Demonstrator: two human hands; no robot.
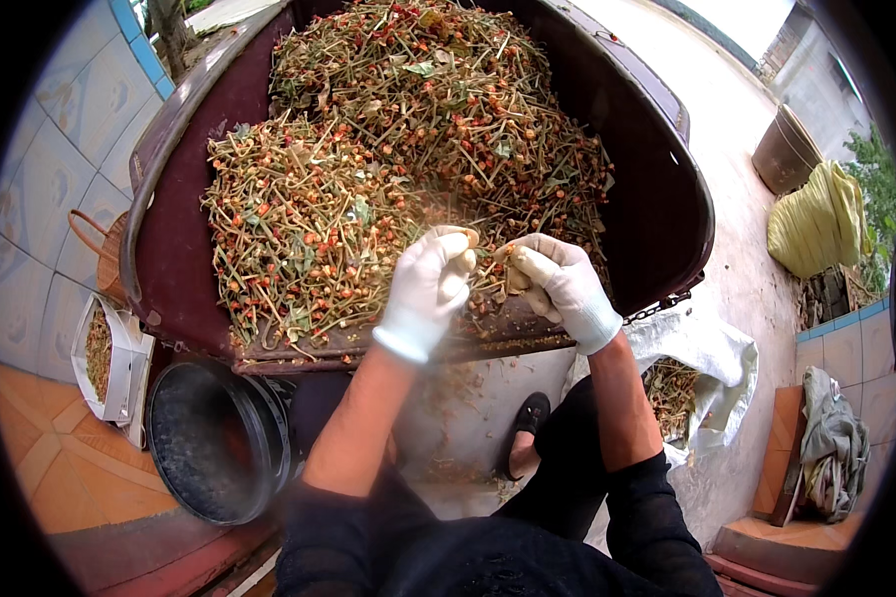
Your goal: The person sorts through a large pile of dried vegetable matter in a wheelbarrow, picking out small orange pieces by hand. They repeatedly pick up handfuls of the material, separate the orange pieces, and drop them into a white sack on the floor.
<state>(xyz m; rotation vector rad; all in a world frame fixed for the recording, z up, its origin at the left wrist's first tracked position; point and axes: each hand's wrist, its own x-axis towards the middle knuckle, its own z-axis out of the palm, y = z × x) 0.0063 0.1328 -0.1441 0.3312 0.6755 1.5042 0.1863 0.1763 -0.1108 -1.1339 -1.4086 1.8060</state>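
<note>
A large heap of dried stems with small orange-red pieces [306, 239] fills much of a dark red metal cart bed [172, 246]. Both hands wear white knitted gloves and are raised over the heap's near edge, close together but apart. My left hand [433, 287] has its fingers curled, with the thumb and fingertips meeting near a small yellowish bit; whether it grips that bit is unclear. My right hand [556, 280] pinches a small orange-brown plant piece [509, 254] between thumb and fingers.
At the lower left stand a black bucket [205, 444] and a white box [123, 373] holding plant bits, with a wicker basket [110, 257] behind. An open white woven sack [728, 373] of stems lies right of my legs. A yellow sack [814, 220] and brown bucket [788, 149] stand farther right.
</note>
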